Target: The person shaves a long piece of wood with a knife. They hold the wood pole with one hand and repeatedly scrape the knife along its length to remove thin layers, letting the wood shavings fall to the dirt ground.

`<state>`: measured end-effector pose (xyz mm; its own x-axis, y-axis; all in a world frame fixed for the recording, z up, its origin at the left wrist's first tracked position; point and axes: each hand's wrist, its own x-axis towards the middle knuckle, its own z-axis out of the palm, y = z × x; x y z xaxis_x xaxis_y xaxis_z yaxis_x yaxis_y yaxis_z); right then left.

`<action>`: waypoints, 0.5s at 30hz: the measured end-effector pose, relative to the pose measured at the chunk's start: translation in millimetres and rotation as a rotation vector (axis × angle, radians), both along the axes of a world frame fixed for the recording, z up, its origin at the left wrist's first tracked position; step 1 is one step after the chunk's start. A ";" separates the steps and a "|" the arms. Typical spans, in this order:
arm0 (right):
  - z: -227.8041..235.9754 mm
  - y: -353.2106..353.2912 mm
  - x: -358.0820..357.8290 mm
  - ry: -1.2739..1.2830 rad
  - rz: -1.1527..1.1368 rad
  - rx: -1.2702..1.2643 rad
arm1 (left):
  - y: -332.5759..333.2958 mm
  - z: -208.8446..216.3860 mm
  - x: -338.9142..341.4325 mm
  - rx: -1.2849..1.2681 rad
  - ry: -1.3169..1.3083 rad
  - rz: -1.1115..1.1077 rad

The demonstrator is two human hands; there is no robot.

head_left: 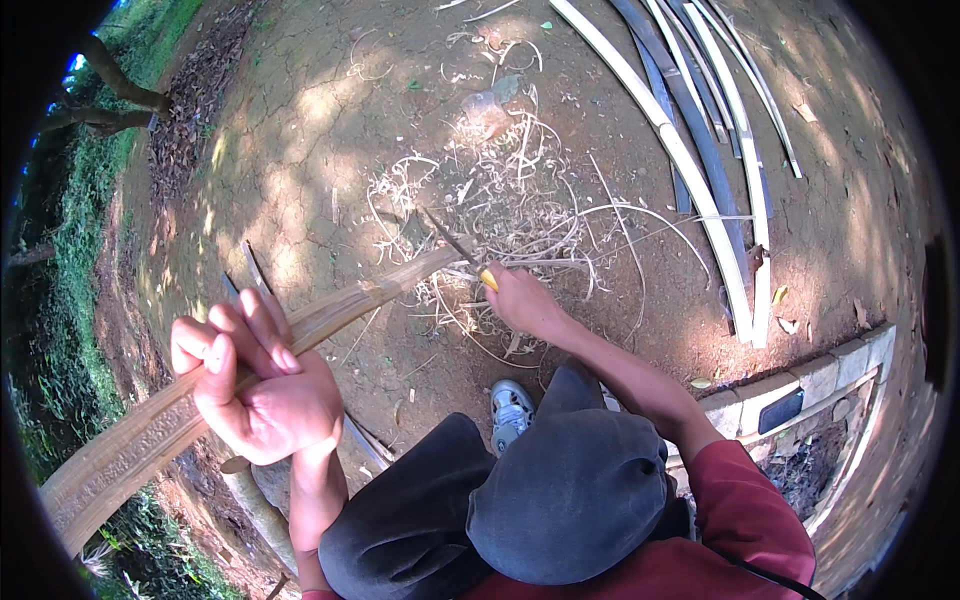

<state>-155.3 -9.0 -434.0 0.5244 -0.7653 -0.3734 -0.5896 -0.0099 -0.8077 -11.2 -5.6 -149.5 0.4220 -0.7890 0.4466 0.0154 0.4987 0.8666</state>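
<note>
Head view, only one I've got: my strip of bamboo [340, 311] slants long-ways, one end over the near edge of the shavings pile [525, 215], the rest running off left of the pile and back toward me. My right hand [528, 303] is wrapped round a knife [460, 246] just on my side of the pile, blade crossing the bamboo's tip, so I'd call that the nearer hand. My left hand [275, 400], well left of the pile, is half-curled; can't tell if it's gripping.
</note>
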 end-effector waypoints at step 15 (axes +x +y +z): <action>3.4 -16.6 26.2 0.183 0.001 0.010 | -18.8 0.2 16.5 -0.014 0.020 -0.028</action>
